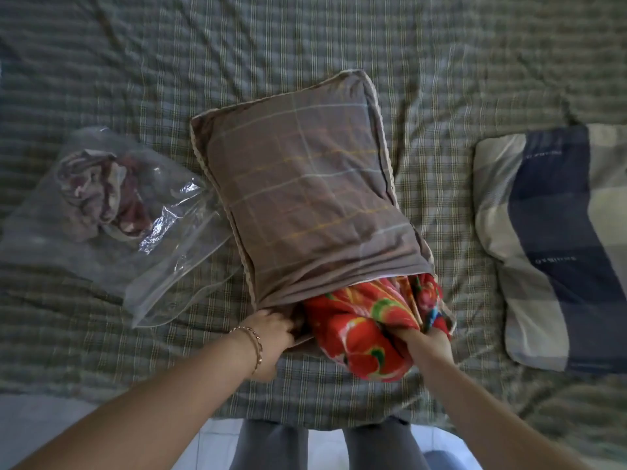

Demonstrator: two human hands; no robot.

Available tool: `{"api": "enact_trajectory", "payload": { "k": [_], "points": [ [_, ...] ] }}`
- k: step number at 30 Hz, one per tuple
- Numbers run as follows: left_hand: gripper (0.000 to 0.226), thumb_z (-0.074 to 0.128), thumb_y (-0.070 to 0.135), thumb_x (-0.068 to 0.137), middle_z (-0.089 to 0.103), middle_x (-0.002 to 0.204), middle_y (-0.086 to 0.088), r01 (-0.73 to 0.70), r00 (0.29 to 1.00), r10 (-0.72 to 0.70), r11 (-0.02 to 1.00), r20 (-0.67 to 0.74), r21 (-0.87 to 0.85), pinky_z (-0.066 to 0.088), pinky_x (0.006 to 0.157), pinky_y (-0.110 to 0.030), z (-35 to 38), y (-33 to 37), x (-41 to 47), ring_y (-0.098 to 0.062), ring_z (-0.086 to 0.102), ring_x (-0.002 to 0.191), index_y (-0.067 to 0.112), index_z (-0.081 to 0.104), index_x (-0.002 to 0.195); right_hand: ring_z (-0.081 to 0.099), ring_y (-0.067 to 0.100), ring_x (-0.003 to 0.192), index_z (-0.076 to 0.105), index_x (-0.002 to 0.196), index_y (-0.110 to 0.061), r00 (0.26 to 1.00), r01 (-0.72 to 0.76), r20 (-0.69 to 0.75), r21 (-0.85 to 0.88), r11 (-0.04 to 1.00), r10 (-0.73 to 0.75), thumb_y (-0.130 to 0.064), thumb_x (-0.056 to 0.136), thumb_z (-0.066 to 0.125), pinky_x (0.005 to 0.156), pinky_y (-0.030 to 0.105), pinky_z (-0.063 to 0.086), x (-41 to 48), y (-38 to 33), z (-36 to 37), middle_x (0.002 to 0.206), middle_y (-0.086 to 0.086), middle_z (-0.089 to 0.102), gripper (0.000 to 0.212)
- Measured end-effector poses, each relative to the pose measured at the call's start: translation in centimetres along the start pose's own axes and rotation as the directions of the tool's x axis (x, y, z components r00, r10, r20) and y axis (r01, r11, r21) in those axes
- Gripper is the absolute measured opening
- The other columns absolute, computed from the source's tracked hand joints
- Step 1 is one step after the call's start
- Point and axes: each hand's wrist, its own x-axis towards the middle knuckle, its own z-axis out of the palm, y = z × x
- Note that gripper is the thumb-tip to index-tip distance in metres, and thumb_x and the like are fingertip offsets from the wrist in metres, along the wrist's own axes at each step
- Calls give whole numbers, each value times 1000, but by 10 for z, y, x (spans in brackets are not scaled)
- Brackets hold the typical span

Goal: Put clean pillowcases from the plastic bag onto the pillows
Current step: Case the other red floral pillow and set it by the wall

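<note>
A pillow lies in the middle of the bed, mostly inside a brown checked pillowcase (302,184). Its red flowered near end (366,330) sticks out of the open mouth. My left hand (271,337), with a bracelet on the wrist, grips the left edge of the pillowcase opening. My right hand (429,337) is closed on the right side of the opening, beside the red pillow end. A clear plastic bag (129,232) lies to the left, touching the pillow, with a crumpled dark red and white cloth (101,191) inside.
A second pillow (556,245) in a blue, grey and cream checked case lies at the right. The bed is covered by a green checked sheet (305,45). My legs and a pale tiled floor (44,432) show below the bed's near edge.
</note>
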Motion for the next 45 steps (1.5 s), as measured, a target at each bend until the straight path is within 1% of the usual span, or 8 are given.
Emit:
{"api": "enact_trajectory", "payload": {
  "k": [9, 15, 23, 30, 33, 36, 41, 45],
  "points": [
    [22, 58, 45, 49, 48, 48, 10, -192, 859, 80, 966, -505, -174, 35, 58, -13, -1, 60, -60, -4, 47, 48, 26, 50, 57, 61, 23, 66, 59, 71, -8, 882, 425, 68, 312, 850, -466, -4, 70, 69, 68, 36, 55, -107, -184, -3, 68, 8, 62, 11],
    [17, 50, 27, 71, 48, 54, 5, -347, 739, -15, 848, -674, -400, 28, 52, -20, -58, 78, -97, -11, 48, 52, 24, 35, 65, 61, 22, 72, 56, 71, -11, 854, 520, 219, -366, 772, -472, -22, 75, 68, 68, 31, 53, -131, -188, 12, 76, 5, 61, 17],
    [28, 35, 31, 82, 53, 58, 12, -168, 799, 4, 962, -602, -217, 46, 50, -19, -45, 56, -115, -6, 52, 57, 25, 55, 64, 60, 25, 88, 53, 110, -8, 776, 590, 577, -807, -31, -253, -21, 80, 54, 73, 30, 53, -124, -94, 20, 95, 7, 59, 33],
    [19, 64, 32, 80, 60, 96, 2, -149, 963, 137, 988, -234, -37, 29, 110, -37, 18, 44, -100, -17, 52, 99, 27, 62, 98, 57, 22, 101, 35, 128, -11, 914, 333, 236, -902, 276, -329, -42, 81, 63, 82, 34, 50, -64, -39, 35, 109, 5, 57, 62],
    [36, 85, 40, 42, 55, 71, 14, -171, 954, 151, 984, -258, -55, 49, 81, -20, 53, 31, -91, -7, 53, 80, 40, 63, 70, 55, 33, 108, 35, 131, -12, 595, 467, 439, -871, -155, -673, -36, 53, 86, 91, 50, 48, -63, -15, 47, 118, 15, 54, 96],
    [44, 86, 39, 38, 61, 81, 19, -187, 937, 169, 982, -306, -31, 52, 81, -24, 68, 32, -86, -7, 60, 92, 43, 61, 74, 46, 27, 123, 48, 129, -16, 268, 801, 863, -446, -399, -428, -21, 74, 72, 105, 42, 37, -74, -6, 76, 130, 6, 49, 61],
    [76, 85, 34, 34, 61, 87, 20, -217, 911, 185, 975, -369, -47, 51, 89, -34, 95, 15, -90, -7, 62, 103, 44, 44, 97, 41, 29, 125, 35, 137, -10, 617, 710, 764, -644, -284, -191, -18, 89, 56, 101, 37, 36, -50, -4, 110, 139, 11, 36, 53],
    [63, 87, 21, 21, 55, 67, 24, -58, 905, 11, 993, -425, -99, 39, 91, -35, 96, -12, -92, 2, 56, 76, 41, 63, 76, 54, 28, 113, 56, 121, -10, 585, 748, 804, -584, -315, -104, -16, 92, 51, 92, 36, 45, -41, -10, 128, 123, 10, 57, 30]
  ]
}}
